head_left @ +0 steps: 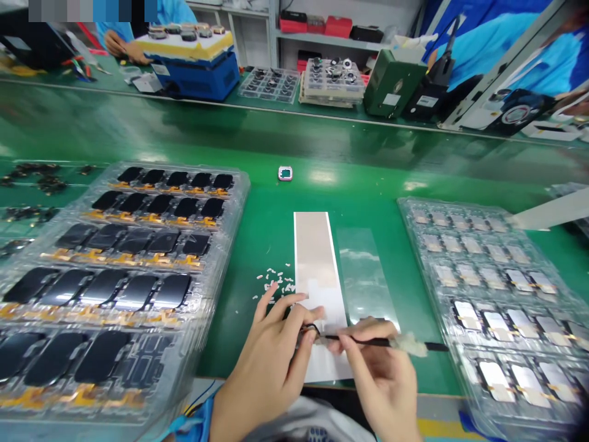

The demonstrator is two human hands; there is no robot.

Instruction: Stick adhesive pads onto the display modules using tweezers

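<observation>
Near the front edge of the table, my left hand pinches a small dark part between thumb and index finger, mostly hidden by the fingers. My right hand grips a slim black tool with a pale wrapping round its rear half. The tool's thin tip points left and meets the part at my left fingertips; its exact kind is unclear. Both hands are over a long white and beige strip sheet. Small white scraps lie scattered beside my left fingers, and a clear film lies right of the sheet.
A clear tray of black watch screens with orange flex cables stands left. Another tray, holding silvery screen parts, stands right. A small watch-like piece lies ahead. Beyond the ledge are a blue box and co-workers' blue sleeves.
</observation>
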